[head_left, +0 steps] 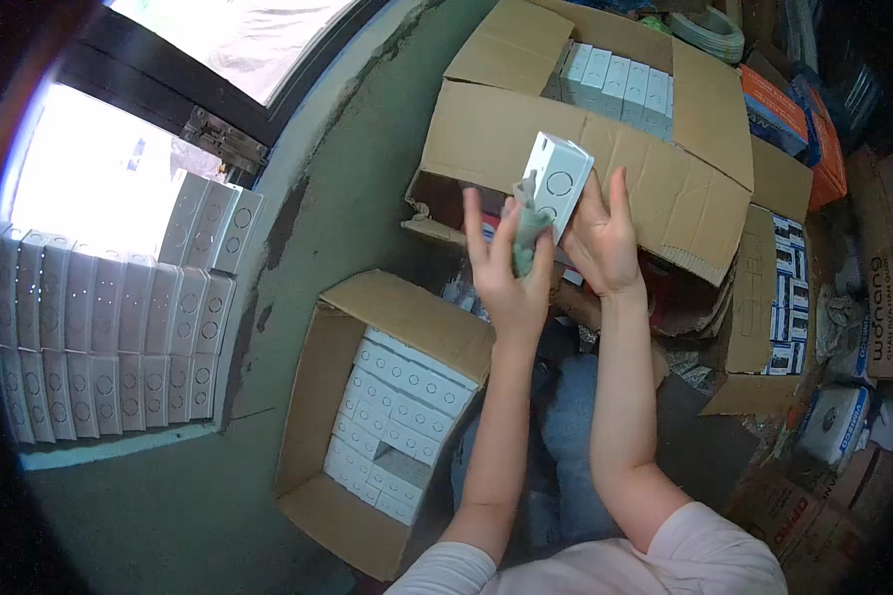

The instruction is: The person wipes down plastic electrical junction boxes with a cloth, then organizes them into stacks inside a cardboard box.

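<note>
A white rectangular box with round knockout rings (563, 182) is held up in front of the large carton. My right hand (603, 238) supports its right side and lower end, with the thumb raised away from it. A greenish-grey cloth (528, 226) is gripped in my left hand (509, 266) and touches the left side of the box. Some of the left fingers point upward, apart from the cloth.
An open carton (303, 436) holds rows of white boxes, with a gap in one row. More white boxes fill a large carton (585, 149) ahead. Stacked white boxes (119, 337) stand by the window at left. Another carton (749, 297) with packaged items sits at right.
</note>
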Demonstrator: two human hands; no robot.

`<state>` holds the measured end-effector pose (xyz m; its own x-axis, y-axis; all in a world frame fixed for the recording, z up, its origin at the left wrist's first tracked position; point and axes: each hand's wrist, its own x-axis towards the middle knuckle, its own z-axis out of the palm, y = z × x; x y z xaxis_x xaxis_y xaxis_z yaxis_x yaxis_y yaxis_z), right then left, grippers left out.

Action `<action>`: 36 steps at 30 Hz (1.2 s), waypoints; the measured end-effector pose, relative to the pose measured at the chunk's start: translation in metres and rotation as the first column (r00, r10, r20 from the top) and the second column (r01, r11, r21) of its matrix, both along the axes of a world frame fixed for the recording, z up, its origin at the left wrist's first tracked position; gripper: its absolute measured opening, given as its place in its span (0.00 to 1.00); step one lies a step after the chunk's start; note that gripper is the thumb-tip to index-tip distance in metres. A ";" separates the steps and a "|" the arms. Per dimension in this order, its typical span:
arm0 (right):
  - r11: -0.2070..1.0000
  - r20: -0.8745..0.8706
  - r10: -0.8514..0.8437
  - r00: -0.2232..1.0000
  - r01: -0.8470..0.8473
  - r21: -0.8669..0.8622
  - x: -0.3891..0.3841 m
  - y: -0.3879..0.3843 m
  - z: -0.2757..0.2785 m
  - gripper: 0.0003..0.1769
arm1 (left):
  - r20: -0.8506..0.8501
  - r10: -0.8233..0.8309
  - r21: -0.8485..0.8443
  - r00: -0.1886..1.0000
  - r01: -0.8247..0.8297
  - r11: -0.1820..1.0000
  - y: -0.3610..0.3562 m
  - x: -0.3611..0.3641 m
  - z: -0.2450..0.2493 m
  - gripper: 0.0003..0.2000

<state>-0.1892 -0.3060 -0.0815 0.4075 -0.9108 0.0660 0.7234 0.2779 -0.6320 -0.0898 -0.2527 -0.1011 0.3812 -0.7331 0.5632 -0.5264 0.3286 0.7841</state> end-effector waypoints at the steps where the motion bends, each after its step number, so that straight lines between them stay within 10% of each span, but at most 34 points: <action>1: 1.000 -0.026 -0.009 1.000 0.009 -0.024 0.002 0.000 -0.001 0.41 | 0.073 -0.024 0.012 0.997 0.024 1.000 0.003 0.002 -0.004 0.26; 11: 0.930 -0.260 0.369 0.893 -0.358 0.088 0.000 0.015 0.005 0.44 | 0.187 0.127 -0.105 0.974 -0.109 0.988 -0.003 0.003 0.007 0.18; 16: 0.990 -0.026 -0.133 0.991 0.132 -0.056 0.007 -0.002 -0.004 0.39 | 0.161 0.020 0.091 0.987 -0.035 0.995 -0.001 -0.005 -0.001 0.18; 23: 0.972 -0.383 0.182 0.906 -0.225 -0.072 -0.001 0.012 -0.017 0.46 | 0.064 0.171 -0.133 0.983 -0.162 0.978 -0.005 -0.001 0.006 0.19; 31: 0.983 -0.175 -0.111 0.978 0.083 -0.162 0.000 0.003 -0.006 0.36 | 0.017 0.015 0.045 1.000 -0.016 0.999 -0.004 -0.004 0.007 0.17; 36: 0.950 -0.470 0.173 0.865 -0.273 -0.153 0.000 0.011 -0.015 0.24 | -0.175 0.162 -0.026 0.971 -0.169 0.985 -0.002 0.003 0.015 0.19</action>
